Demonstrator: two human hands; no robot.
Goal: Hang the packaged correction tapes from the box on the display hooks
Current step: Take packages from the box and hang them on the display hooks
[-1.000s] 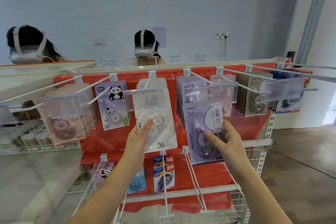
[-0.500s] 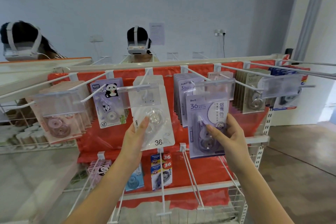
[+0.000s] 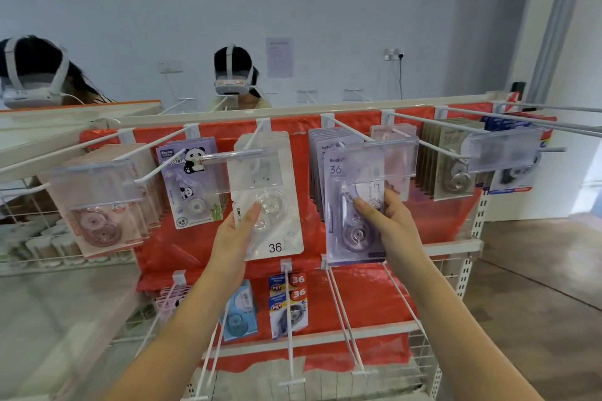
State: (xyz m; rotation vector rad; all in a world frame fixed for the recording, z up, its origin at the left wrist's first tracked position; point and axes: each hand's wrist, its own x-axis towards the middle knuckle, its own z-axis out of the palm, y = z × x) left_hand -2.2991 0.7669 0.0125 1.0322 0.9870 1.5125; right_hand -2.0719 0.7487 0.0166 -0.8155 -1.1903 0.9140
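The left hand (image 3: 236, 231) is pinching the clear pack (image 3: 268, 202), the right hand (image 3: 389, 221) gripping the purple pack (image 3: 350, 205) (both raised to meet their hooks).

I stand in a stationery shop: a red-backed display rack (image 3: 358, 127) with white hooks (image 3: 351, 130), clear price-tag holders (image 3: 384, 156) and rows of packaged correction tapes (image 3: 325, 166).

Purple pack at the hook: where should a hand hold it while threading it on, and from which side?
Hold the purple pack by its lower right edge, coming from the right, as the right hand does now. The hang hole at the top sits behind the clear label holder, so the top must stay free. The bulging blister in the middle gives poor purchase.
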